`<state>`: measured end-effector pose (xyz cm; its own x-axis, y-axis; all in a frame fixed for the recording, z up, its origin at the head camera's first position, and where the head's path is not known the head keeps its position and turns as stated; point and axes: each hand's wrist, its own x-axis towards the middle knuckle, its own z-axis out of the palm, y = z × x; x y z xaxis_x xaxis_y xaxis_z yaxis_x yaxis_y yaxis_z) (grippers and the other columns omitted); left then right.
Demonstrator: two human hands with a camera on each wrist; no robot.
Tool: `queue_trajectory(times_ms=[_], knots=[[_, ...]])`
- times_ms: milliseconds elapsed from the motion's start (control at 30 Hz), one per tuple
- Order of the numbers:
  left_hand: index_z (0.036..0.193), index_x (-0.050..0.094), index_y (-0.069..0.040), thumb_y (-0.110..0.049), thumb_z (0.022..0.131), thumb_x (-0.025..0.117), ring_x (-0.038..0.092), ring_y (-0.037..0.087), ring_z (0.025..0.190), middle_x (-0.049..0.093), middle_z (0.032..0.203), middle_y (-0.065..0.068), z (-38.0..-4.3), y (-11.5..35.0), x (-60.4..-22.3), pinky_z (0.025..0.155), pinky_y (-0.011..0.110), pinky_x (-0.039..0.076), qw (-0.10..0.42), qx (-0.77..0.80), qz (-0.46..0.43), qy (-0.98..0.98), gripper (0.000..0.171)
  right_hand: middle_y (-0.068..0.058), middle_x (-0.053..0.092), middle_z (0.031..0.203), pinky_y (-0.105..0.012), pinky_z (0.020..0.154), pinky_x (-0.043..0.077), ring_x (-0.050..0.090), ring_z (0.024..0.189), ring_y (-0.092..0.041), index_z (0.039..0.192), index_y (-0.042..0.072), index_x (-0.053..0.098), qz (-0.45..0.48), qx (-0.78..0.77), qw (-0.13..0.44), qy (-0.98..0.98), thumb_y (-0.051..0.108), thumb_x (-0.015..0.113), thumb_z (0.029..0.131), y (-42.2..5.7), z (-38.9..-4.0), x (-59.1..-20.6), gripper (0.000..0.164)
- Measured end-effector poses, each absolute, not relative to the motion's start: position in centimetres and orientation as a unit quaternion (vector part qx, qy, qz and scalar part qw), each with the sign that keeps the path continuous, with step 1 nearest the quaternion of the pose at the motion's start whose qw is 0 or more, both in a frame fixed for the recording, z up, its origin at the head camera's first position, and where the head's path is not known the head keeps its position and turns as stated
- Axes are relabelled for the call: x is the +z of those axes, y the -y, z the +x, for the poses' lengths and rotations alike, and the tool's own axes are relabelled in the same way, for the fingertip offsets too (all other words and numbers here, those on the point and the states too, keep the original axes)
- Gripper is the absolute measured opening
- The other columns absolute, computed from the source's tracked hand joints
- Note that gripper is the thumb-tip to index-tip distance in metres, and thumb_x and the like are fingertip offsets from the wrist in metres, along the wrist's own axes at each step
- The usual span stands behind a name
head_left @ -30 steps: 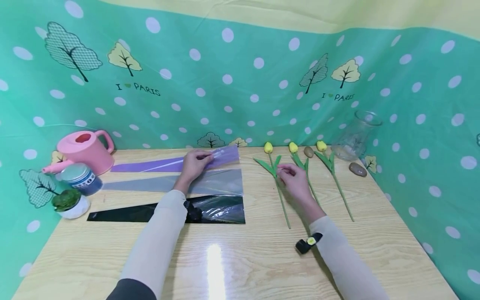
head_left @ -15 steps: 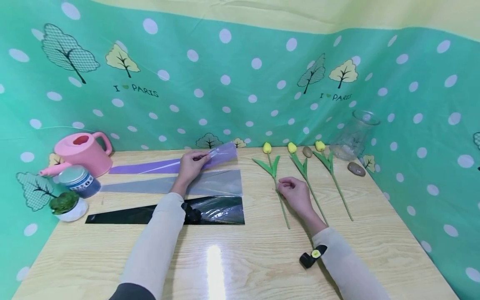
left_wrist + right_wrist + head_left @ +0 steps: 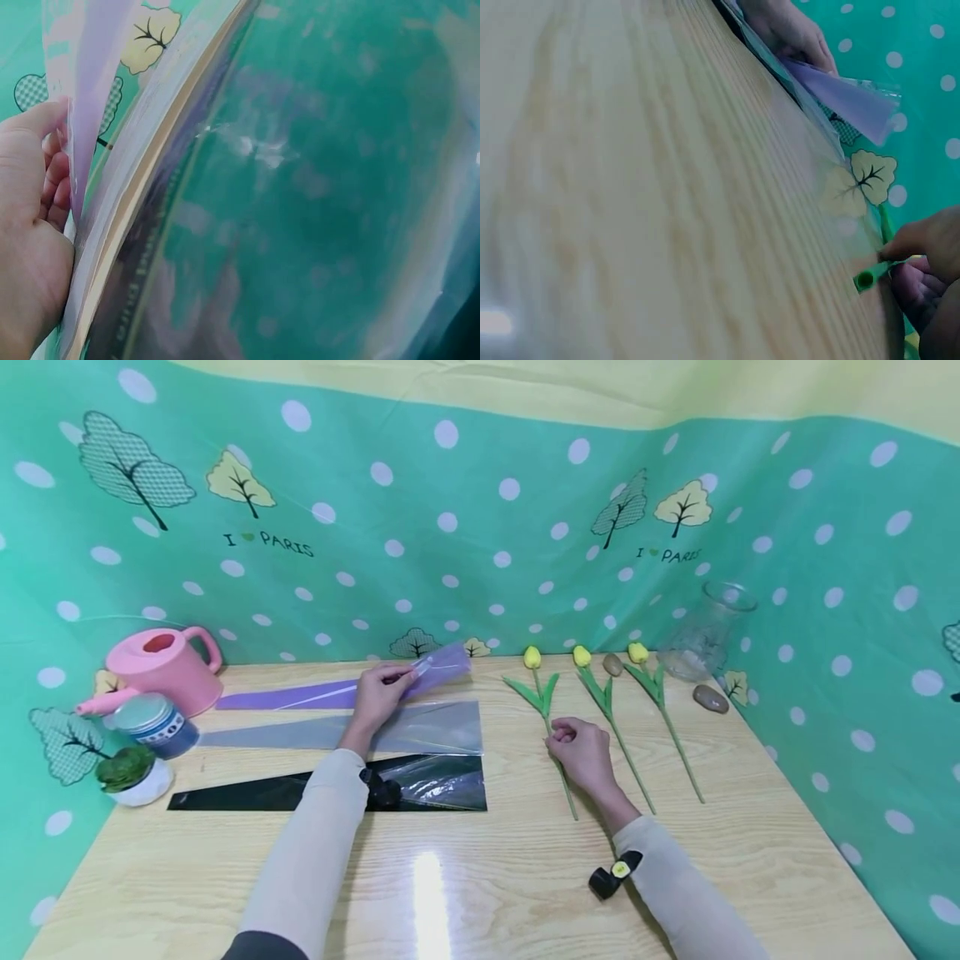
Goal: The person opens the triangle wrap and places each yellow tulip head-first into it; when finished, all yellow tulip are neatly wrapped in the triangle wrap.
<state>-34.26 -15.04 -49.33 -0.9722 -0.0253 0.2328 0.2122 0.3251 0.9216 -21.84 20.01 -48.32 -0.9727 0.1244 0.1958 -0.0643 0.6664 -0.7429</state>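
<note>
Fingers of the left hand [image 3: 381, 695] pinch a translucent purple plastic flower sleeve [image 3: 452, 663], long and tapered; its wide right end is raised near the table's far edge. Thumb and fingers of the right hand [image 3: 588, 753] close on the green stem of a yellow artificial tulip [image 3: 545, 707], leftmost of three, flower toward the far edge. The grip shows best from the right wrist.

Laid out nearer the front edge, below the purple one: a grey translucent plastic sleeve [image 3: 442, 727], then a black shiny plastic sleeve [image 3: 446, 782]. Left forearm crosses over both. Any contents: cannot tell.

Middle tulip [image 3: 608, 702] just beside the right hand; right tulip [image 3: 658, 690] beyond. Brown smooth stone [image 3: 612, 665] between their flowers.

Containers. Far left corner of the wood-grain table [image 3: 525, 885]: pink plastic watering can [image 3: 171, 670], inside mostly hidden. In front, blue-and-white round jar [image 3: 167, 730], pale lid on. Along the left edge, small white pot [image 3: 147, 785] holding a green succulent [image 3: 123, 768]. Far right corner: clear glass vase [image 3: 693, 643], polka-dot cloth showing through; larger brown stone [image 3: 710, 698] near its base.
</note>
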Motion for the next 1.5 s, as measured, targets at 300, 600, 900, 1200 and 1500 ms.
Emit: queue_trajectory(times_ms=[300,600,900,1200,1500], knots=[[0.114,0.078,-0.002,-0.018,0.094,0.077,0.066,0.026,0.108,0.071,0.123,0.019,-34.3,15.0,-49.7,0.079,0.009,0.048,0.106,-0.577,-0.056,0.808,0.025,-0.01,0.077,0.087,-0.02,0.064,0.051,0.068,0.076,-0.017,0.11,0.002,0.079,-0.047,0.427,0.109,0.897,0.005,0.068,0.087,-19.6,-21.5,-47.9,0.025],[0.112,0.079,-0.001,-0.02,0.094,0.078,0.065,0.024,0.11,0.071,0.121,0.019,-34.3,15.1,-49.9,0.082,0.012,0.049,0.105,-0.572,-0.063,0.811,0.026,-0.017,0.07,0.113,-0.014,0.074,0.053,0.062,0.094,-0.014,0.125,-0.001,0.071,-0.108,0.572,0.031,0.813,0.003,0.062,0.099,-20.2,-20.2,-47.0,0.028],[0.11,0.08,-0.001,-0.018,0.093,0.079,0.065,0.026,0.107,0.073,0.118,0.021,-34.5,15.0,-49.7,0.08,0.01,0.048,0.11,-0.575,-0.072,0.808,0.024,-0.009,0.057,0.128,-0.014,0.089,0.053,0.058,0.11,-0.011,0.139,-0.007,0.057,-0.171,0.697,0.001,0.696,0.003,0.057,0.104,-20.3,-19.3,-44.3,0.037],[0.11,0.08,-0.002,-0.02,0.093,0.079,0.065,0.025,0.103,0.074,0.116,0.02,-34.5,15.0,-49.7,0.077,0.01,0.047,0.105,-0.572,-0.075,0.81,0.025,-0.004,0.048,0.123,-0.013,0.08,0.051,0.054,0.093,-0.007,0.135,-0.006,0.053,-0.172,0.786,0.017,0.594,-0.001,0.051,0.104,-19.8,-19.2,-42.5,0.031],[0.111,0.08,-0.002,-0.021,0.094,0.079,0.064,0.024,0.102,0.073,0.116,0.019,-34.3,15.0,-49.3,0.077,0.012,0.047,0.101,-0.562,-0.071,0.818,0.026,-0.002,0.048,0.122,-0.011,0.081,0.049,0.054,0.094,-0.005,0.157,0.0,0.036,-0.166,0.839,-0.015,0.519,0.003,0.044,0.109,-20.3,-19.4,-42.3,0.049]])
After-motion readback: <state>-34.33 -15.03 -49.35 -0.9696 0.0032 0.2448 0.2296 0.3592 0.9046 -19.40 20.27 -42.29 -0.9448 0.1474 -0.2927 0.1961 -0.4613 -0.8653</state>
